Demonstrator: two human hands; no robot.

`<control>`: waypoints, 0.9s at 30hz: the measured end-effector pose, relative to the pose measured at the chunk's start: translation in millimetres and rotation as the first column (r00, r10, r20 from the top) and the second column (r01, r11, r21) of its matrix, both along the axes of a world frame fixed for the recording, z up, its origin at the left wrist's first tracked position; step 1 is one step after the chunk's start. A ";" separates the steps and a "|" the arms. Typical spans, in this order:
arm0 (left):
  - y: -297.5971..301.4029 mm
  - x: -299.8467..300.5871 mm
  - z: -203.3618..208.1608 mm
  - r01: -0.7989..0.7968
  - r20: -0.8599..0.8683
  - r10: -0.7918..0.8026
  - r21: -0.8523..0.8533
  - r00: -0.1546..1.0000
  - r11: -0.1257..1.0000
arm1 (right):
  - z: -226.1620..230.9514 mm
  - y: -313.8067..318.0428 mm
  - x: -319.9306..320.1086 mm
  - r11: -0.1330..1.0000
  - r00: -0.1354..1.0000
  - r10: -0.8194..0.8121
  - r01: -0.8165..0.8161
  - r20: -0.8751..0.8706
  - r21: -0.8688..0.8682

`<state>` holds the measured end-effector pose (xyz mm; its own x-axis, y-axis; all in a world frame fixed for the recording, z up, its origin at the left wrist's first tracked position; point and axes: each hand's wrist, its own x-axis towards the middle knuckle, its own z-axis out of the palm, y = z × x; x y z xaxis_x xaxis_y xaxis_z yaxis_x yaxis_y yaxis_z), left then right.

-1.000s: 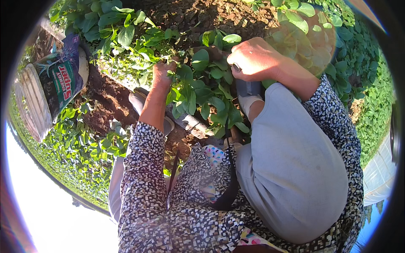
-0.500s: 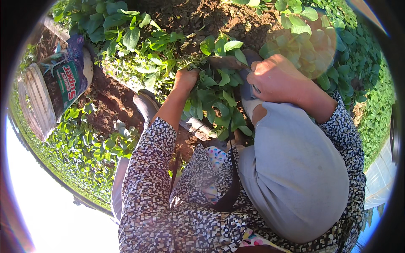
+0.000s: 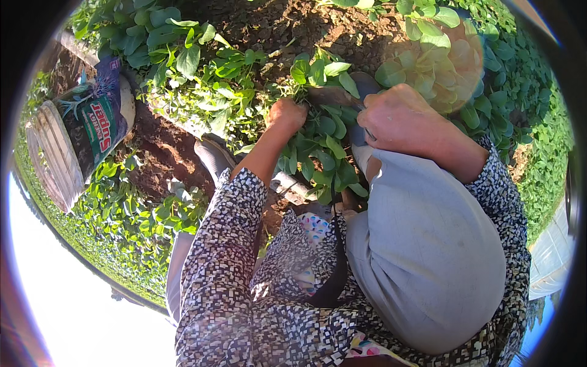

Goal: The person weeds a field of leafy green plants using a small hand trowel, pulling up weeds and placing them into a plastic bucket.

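Note:
My left hand (image 3: 287, 114) is closed around the stems of a leafy green plant at the bed's edge; its fingertips are partly hidden. Broad green leaves (image 3: 327, 150) spread just below and to the right of it. My right hand (image 3: 406, 122) is a fist gripping a knife, whose handle the fingers cover. The flat brown knife blade (image 3: 332, 96) points left among the leaves, its tip close to my left fingers. Upright leaves (image 3: 318, 72) stand just beyond the blade.
A pale bucket (image 3: 55, 150) with a dark printed label lies at the left. Dense greens (image 3: 183, 55) grow beyond my left hand, and bare brown soil (image 3: 263, 21) lies farther off. My raised grey-clad knee (image 3: 434, 257) is below my right hand. A shoe (image 3: 213, 158) rests at the left.
My left hand has moved a little right and toward the blade. The knife blade sits slightly lower and farther right, and my right hand has shifted slightly.

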<state>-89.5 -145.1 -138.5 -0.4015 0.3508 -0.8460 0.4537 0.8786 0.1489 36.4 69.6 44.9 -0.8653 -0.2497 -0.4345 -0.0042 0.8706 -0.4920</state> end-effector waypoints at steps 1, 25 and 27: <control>-1.0 -1.1 -1.7 0.089 0.002 -0.089 0.059 0.996 0.994 | -1.0 1.7 2.2 1.000 1.000 -0.020 0.020 0.004 -0.005; 16.0 -3.2 26.4 -0.223 0.073 0.221 0.029 0.973 0.974 | 2.8 2.8 10.3 1.000 1.000 -0.001 0.001 0.002 0.015; 31.3 2.0 33.9 -0.140 0.041 0.142 -0.044 0.989 0.989 | -2.8 1.9 10.8 1.000 1.000 0.006 -0.006 0.007 0.009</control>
